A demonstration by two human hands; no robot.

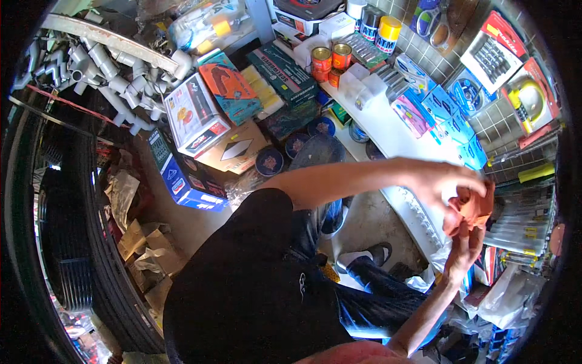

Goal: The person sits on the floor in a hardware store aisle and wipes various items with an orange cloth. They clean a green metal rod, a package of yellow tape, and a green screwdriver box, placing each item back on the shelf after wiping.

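Observation:
My left hand point(448, 182) reaches across to the right side of the view and grips the upper part of a crumpled orange-red item point(475, 207), perhaps cloth or soft plastic. From below, my right hand point(464, 248) pinches the same item between its fingers. Both hands hold it above the right end of a white shelf point(363, 123), in front of stacked clear packets point(518, 227). Its exact kind cannot be told, as the fingers cover part of it. Blue and white boxes point(441, 104) lean at the tiled wall just beyond my left hand.
Small orange cans point(321, 59) and spray cans point(386, 34) stand at the shelf's far end. Product boxes point(195, 113) are stacked on the floor. Grey pipe fittings point(102, 61) fill the upper left. Black coiled hose point(82, 204) stands at left, near torn cardboard point(132, 239).

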